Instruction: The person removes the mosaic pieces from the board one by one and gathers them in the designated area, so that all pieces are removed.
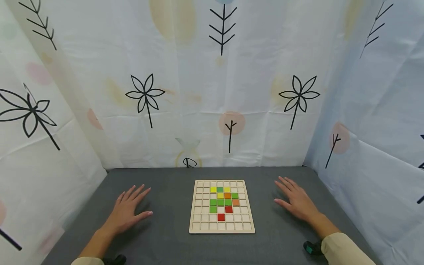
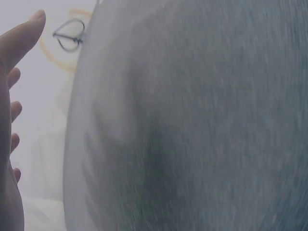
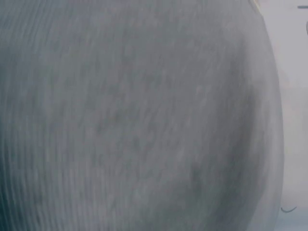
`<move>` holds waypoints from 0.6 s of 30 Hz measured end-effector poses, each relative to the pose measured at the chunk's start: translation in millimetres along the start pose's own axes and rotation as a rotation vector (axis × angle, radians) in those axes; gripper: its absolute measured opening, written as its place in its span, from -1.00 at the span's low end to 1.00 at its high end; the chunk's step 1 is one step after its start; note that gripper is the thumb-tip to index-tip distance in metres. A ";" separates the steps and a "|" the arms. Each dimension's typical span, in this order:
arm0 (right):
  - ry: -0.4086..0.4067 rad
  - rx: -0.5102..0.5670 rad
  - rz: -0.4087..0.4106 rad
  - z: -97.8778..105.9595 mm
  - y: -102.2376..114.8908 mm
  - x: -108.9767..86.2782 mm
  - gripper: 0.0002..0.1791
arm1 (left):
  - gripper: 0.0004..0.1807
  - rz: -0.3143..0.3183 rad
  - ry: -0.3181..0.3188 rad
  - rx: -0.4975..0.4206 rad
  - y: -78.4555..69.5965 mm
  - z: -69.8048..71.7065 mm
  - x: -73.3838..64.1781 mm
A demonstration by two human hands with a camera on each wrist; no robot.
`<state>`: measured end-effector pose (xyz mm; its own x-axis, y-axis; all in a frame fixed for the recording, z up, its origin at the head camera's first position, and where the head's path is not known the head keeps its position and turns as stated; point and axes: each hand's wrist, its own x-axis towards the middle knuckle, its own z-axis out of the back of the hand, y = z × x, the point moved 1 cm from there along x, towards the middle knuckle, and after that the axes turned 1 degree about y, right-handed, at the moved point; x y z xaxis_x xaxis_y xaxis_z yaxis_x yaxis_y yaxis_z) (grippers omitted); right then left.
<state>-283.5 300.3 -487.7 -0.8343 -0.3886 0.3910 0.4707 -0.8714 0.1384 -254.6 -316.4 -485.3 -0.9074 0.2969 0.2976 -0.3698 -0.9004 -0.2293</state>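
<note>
A square wooden grid board (image 1: 222,230) lies flat at the middle of the table. Coloured square tiles sit in some of its cells: yellow, green, orange and red, among them a red tile (image 1: 221,217) nearest the front. To the board's left, my left hand (image 1: 127,210) is held over the table with fingers spread and nothing in it. My right hand (image 1: 296,198) is on the other side, also empty, its fingers extended toward the back. In the left wrist view the left thumb (image 2: 24,38) and fingertips show at the edge. The right hand is out of its own wrist view.
A dark grey cloth (image 1: 169,221) covers the table. White curtains (image 1: 255,84) printed with black flowers and twigs close off the back and both sides. Black bands (image 1: 313,247) sit at the wrists, beside beige sleeves.
</note>
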 end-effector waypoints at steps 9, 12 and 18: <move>-0.173 0.023 0.084 2.0 20.1 12.9 -0.38 | -0.31 -0.070 -0.058 -0.153 -27.5 2.9 5.8; -0.212 0.053 0.092 0.8 25.0 16.9 -0.39 | -0.39 -0.090 -0.075 -0.200 -33.1 1.4 7.3; -0.296 0.129 0.118 -1.7 38.2 22.7 -0.45 | -0.45 -0.090 -0.082 -0.325 -44.4 -1.7 10.3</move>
<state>-285.1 257.7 -475.1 -0.6615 -0.3642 0.6556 0.6071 -0.7733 0.1829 -247.9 -272.8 -473.6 -0.8542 0.3321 0.4001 -0.5037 -0.7195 -0.4781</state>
